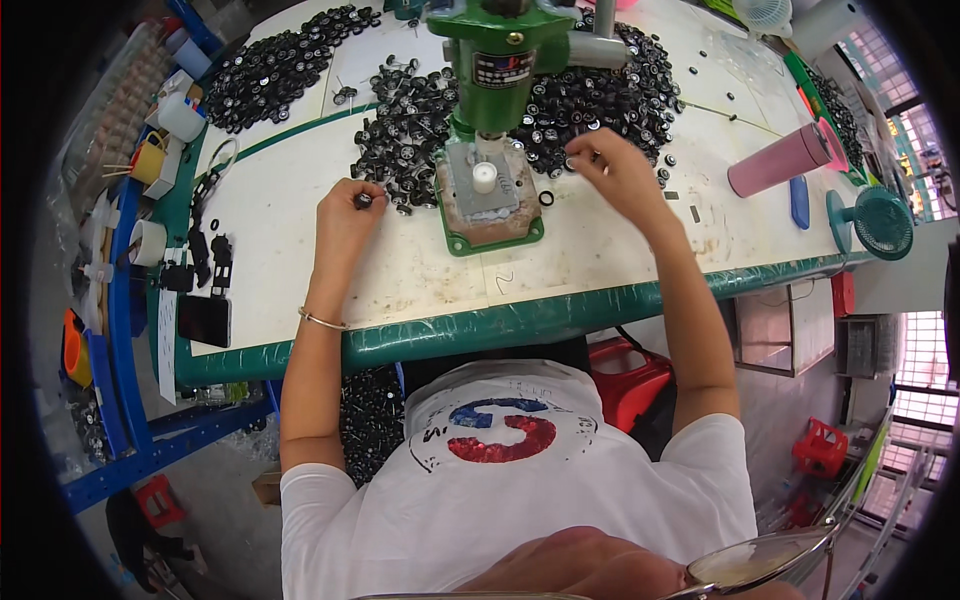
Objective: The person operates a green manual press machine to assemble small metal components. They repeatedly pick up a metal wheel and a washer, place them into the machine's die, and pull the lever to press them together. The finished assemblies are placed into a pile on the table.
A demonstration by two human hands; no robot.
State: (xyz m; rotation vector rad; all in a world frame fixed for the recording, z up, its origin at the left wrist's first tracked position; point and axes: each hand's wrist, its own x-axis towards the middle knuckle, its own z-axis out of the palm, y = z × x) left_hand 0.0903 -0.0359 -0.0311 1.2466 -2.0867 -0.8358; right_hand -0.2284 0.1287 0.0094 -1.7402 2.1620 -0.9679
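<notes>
My left hand (345, 215) is closed on a small black wheel (363, 201), left of the green hand press (490, 80). Beside the press, on its right, my right hand (615, 175) has its fingers bent together at the edge of a heap of black wheels (545, 130); whatever lies between the fingertips is too small to make out. Under the ram, a white round plastic piece (484, 178) stands on the grey plate of the press base (490, 230). Another heap, black wheels with thin metal axles (400, 140), lies between my left hand and the press.
A black ring (546, 198) lies beside the press base. More wheels (265, 85) are piled at the far left. A phone (204, 320) and black plastic parts (205, 262) lie on the left. At right are a pink tumbler (780, 160) and a green fan (880, 222).
</notes>
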